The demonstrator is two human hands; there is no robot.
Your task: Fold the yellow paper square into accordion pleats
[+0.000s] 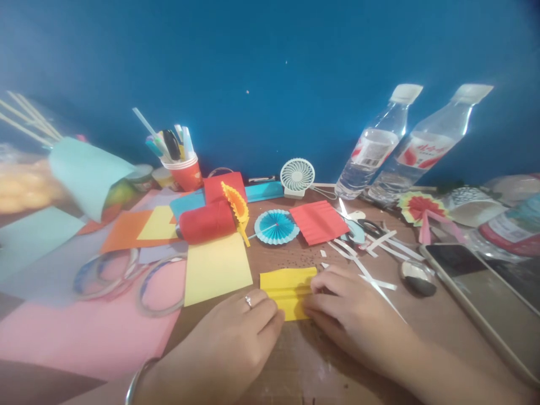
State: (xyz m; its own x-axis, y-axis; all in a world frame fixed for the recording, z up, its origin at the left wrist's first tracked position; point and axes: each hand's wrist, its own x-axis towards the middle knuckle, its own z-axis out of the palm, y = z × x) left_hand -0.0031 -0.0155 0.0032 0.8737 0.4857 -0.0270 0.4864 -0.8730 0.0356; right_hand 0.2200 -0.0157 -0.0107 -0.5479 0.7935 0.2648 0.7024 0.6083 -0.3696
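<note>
A small yellow sheet of paper with crosswise creases lies on the table in front of me. My left hand grips its left edge with curled fingers, a ring on one of them. On the right edge, the fingers of my right hand are bent and closed on the paper. Just beyond it are a pleated blue paper rosette and a creased red sheet of paper. An orange pleated paper piece leans by a red roll.
Coloured paper and rolls of tape spread on the left. A cup of pens, a white fan and water bottles stand at the back. Scissors, paper strips and a phone lie right.
</note>
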